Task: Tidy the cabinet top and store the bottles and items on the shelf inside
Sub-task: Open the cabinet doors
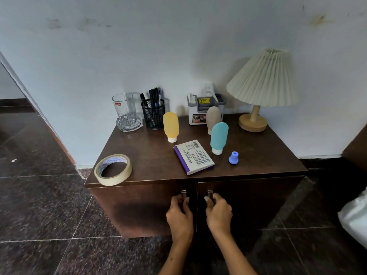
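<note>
Dark wooden cabinet (151,155) against pale wall, both doors closed. Left hand (179,215) curls round left door handle (183,194), right hand (218,213) round right handle (210,193). Cabinet top: yellow bottle (170,126), teal bottle (219,136) and beige bottle (213,118) mid-top; tape roll (113,169) at front-left corner.

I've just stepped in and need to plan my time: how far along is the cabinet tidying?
Nothing looks stored yet. In hand: the left hand and right hand each grip a door handle; the doors look closed. Left: the yellow bottle, blue bottle, beige bottle, blue cap, booklet and tape roll sit on top.
</note>
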Tool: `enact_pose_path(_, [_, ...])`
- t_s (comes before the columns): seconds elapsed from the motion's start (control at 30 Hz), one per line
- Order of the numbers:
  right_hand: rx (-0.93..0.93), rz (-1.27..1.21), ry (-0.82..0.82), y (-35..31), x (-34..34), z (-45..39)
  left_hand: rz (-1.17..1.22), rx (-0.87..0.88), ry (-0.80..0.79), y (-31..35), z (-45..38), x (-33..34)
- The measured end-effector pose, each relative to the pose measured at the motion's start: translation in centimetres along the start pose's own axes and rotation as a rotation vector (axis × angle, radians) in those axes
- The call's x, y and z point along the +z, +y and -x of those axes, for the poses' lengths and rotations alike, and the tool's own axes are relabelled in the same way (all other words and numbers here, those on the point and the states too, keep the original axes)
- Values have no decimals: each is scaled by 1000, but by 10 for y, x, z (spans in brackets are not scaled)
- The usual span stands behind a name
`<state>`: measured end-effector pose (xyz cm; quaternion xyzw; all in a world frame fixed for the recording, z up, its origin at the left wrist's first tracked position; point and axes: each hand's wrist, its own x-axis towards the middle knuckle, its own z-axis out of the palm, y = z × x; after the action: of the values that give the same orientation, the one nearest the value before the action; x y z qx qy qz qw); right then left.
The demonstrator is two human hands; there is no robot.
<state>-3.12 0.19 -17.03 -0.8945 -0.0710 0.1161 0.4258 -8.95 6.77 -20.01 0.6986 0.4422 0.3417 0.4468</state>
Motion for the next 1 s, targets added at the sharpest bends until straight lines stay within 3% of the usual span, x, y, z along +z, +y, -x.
enact_pose_path(0.43, [-88,-49,-101,31,-19,24,11,20,-25,0,44,-36])
enact_pose_path(0.63, [-177,-112,-261,55,-56,49,12,-37,-59,5,73,-67])
enact_pose_path(0.73, [-103,-186,-319,54,-72,58,39,-134,-40,17,80,-78])
enact_pose_path(1.0, [91,-185,-245,60,-94,72,-14,-375,-60,26,84,-104])
